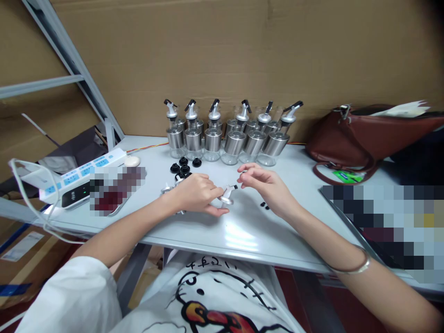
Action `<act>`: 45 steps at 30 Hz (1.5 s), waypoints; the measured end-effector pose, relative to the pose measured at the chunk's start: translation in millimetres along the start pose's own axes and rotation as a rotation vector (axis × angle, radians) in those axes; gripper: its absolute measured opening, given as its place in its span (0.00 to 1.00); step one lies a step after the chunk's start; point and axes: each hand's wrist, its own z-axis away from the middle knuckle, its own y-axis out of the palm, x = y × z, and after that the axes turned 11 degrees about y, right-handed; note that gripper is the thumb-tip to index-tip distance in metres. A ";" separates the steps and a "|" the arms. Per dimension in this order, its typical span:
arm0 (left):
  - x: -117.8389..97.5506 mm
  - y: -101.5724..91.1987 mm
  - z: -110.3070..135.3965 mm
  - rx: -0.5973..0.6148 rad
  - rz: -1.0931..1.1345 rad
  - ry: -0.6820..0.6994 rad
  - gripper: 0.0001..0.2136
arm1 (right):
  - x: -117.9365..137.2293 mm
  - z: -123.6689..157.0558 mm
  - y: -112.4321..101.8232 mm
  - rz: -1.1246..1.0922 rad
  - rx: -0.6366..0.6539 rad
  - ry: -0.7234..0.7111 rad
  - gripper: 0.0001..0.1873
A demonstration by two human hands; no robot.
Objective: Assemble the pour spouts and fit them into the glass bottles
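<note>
My left hand [197,193] is closed around a silver pourer spout [227,198] with a small black tip, held tilted above the table. To its right, my right hand [261,181] is raised with thumb and fingers pinched together. Whatever sits between those fingertips is too small to make out. Two or so tiny black pieces [265,206] lie on the table below my right hand. Several black stoppers [184,167] are grouped behind my left hand. More silver spout parts [166,188] show beside that hand, partly hidden by it.
Glass bottles with steel sleeves [213,138] stand in rows at the back, the front ones topped with pourers. At left are a power strip [78,173] and a round white object [132,161]. A brown handbag [340,138] rests at right, near a blurred flat item.
</note>
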 end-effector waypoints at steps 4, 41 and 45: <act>0.4 -0.1 0.4 0.002 0.009 0.000 0.22 | -0.1 0.5 1.1 -0.063 -0.035 -0.008 0.16; 40.2 -13.3 23.7 0.203 0.211 -0.456 0.13 | 8.8 5.7 1.4 0.075 0.017 -0.003 0.17; 70.1 -15.1 49.9 0.354 0.108 -0.665 0.10 | 8.7 3.4 -0.1 0.013 -0.043 -0.008 0.19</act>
